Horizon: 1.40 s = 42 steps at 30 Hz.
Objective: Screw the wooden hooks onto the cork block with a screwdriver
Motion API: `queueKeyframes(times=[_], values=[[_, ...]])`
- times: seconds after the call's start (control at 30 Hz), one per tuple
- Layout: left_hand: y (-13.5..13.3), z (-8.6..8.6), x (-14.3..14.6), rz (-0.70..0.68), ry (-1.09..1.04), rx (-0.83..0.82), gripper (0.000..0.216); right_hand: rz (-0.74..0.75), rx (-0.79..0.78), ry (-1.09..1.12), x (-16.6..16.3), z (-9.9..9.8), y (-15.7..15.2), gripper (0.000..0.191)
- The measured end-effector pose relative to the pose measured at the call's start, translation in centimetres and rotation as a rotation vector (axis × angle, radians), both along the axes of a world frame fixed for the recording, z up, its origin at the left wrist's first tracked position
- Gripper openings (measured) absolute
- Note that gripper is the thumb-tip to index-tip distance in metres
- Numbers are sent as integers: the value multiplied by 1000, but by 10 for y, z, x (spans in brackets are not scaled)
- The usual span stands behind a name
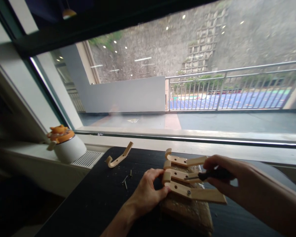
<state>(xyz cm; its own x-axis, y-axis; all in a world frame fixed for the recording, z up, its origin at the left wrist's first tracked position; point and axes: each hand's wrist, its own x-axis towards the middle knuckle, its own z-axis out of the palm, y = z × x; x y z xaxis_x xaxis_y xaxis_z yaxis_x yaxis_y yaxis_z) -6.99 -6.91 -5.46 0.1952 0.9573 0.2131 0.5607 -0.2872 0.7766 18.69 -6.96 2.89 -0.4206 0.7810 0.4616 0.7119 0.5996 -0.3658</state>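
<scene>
Three pale wooden hooks lie side by side across a wooden block [189, 214] with clear plastic on it: the far hook [179, 160], the middle hook [179, 175] and the near hook [202, 194]. My left hand [146, 189] pinches the curled end of the near hook between thumb and fingers. In my right hand [227, 168] is a screwdriver [215, 175] with a dark handle, its shaft lying low over the middle hook and its tip by a hole. A screw head [188, 192] shows in the near hook.
A loose wooden hook [119, 158] and several screws [125, 182] lie on the dark table [88, 204] to the left. On the sill stands a white pot [70, 149] with an orange lid. The window [143, 65] rises behind the table.
</scene>
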Motion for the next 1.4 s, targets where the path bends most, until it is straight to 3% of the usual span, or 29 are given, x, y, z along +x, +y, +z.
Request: queueKeyframes(times=[0.07, 0.23, 0.33, 0.9, 1.03, 1.13, 1.2, 1.33, 1.4], values=[[0, 2, -1, -5, 6, -9, 35, -27, -27, 24, 0, -2, 2, 6], [-2, 5, -1, -18, 31, -23, 30, 42, -71, 38, -1, -5, 2, 23], [-3, 4, 0, -20, 27, -26, 29, 19, -95, 42, -4, -5, 0, 23], [-2, -6, 2, 4, -5, -10, 39, 64, -43, -18, -12, -4, 2, 21], [-3, -3, 4, 1, -30, -49, 42, 106, -6, -12, -16, -4, 0, 32], [-4, 3, 2, -35, -60, -72, 41, 92, -29, -4, -20, -2, -3, 27], [-4, 8, -2, -91, -79, -110, 48, 102, -35, -16, -22, 0, -4, 25], [-7, 15, -10, -242, -68, -178, 90, 116, -4, -15, -22, 1, -5, 28], [-9, 15, -10, -244, -49, -157, 95, 132, 1, -14, -22, -2, -3, 28]])
